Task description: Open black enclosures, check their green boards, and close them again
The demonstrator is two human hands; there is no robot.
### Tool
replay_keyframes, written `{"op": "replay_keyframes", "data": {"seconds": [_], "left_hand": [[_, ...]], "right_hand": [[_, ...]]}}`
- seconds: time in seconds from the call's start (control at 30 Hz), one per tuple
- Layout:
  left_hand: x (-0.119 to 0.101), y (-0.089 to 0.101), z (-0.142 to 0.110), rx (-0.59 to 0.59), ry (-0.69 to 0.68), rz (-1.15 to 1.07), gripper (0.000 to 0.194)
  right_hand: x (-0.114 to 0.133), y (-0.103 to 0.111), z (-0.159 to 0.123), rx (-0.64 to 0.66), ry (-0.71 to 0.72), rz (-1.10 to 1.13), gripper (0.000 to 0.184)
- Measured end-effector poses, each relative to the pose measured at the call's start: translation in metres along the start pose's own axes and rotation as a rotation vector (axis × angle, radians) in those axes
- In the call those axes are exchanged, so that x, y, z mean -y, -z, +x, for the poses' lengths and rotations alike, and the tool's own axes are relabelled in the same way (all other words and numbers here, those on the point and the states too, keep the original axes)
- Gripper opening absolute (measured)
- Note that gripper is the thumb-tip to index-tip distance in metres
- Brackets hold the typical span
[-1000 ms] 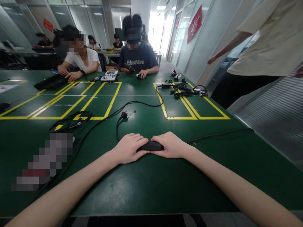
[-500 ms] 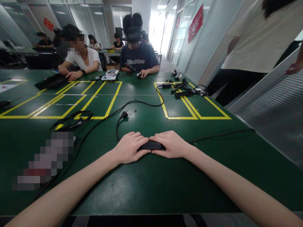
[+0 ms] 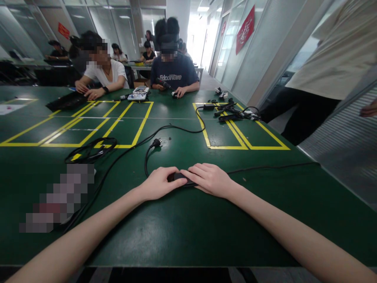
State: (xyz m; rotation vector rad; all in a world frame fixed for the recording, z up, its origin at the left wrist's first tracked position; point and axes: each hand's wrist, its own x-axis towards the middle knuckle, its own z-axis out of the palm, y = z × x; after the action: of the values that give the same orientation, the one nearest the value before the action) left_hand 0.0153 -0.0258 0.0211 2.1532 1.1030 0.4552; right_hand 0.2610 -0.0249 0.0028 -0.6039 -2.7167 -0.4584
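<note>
A black power adapter (image 3: 182,177) lies between my hands, low over the green table (image 3: 165,232). My left hand (image 3: 159,183) grips its left end, thumb along the near side. Across the right end lie the fingers of my right hand (image 3: 211,179), closed on the adapter and hiding much of it. A short lead curves from behind my left hand to a black mains plug (image 3: 156,143) on the table. From beyond my right hand a thin black cord (image 3: 273,167) runs off to the right edge.
A coiled black cable (image 3: 91,151) and a blurred-out long object (image 3: 63,198) lie on my left. Another adapter (image 3: 209,107) and tangled black cables (image 3: 232,112) are at the far right, among yellow tape outlines (image 3: 141,129). Two people sit opposite; another person (image 3: 324,70) stands at right.
My right hand's fingers have shifted over the top of the adapter, and my left fingers have changed their hold. The standing person has moved slightly right.
</note>
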Motion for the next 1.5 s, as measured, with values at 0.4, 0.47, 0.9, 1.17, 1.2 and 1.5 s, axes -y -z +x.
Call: {"op": "replay_keyframes", "data": {"seconds": [0.4,0.47,0.9,1.17,1.2,1.5], "left_hand": [[0.011,-0.009,-0.002,-0.271,-0.347,0.270,0.029],[0.013,-0.010,-0.001,-0.278,-0.370,0.302,0.030],[0.007,-0.010,-0.002,-0.191,-0.253,0.291,0.028],[0.003,-0.008,-0.001,-0.108,-0.093,0.169,0.026],[0.004,-0.009,-0.001,-0.113,-0.107,0.161,0.025],[0.010,-0.009,-0.005,-0.476,-0.466,0.356,0.049]], "right_hand": [[0.000,0.008,-0.002,-0.077,-0.249,0.506,0.029],[-0.001,0.007,0.000,-0.093,-0.249,0.526,0.026],[0.003,0.007,0.001,-0.110,-0.219,0.490,0.027],[0.006,0.009,0.001,0.055,-0.201,0.499,0.045],[0.006,0.010,0.001,0.064,-0.218,0.518,0.045],[-0.022,0.009,-0.010,-0.129,-0.426,0.612,0.045]]}}
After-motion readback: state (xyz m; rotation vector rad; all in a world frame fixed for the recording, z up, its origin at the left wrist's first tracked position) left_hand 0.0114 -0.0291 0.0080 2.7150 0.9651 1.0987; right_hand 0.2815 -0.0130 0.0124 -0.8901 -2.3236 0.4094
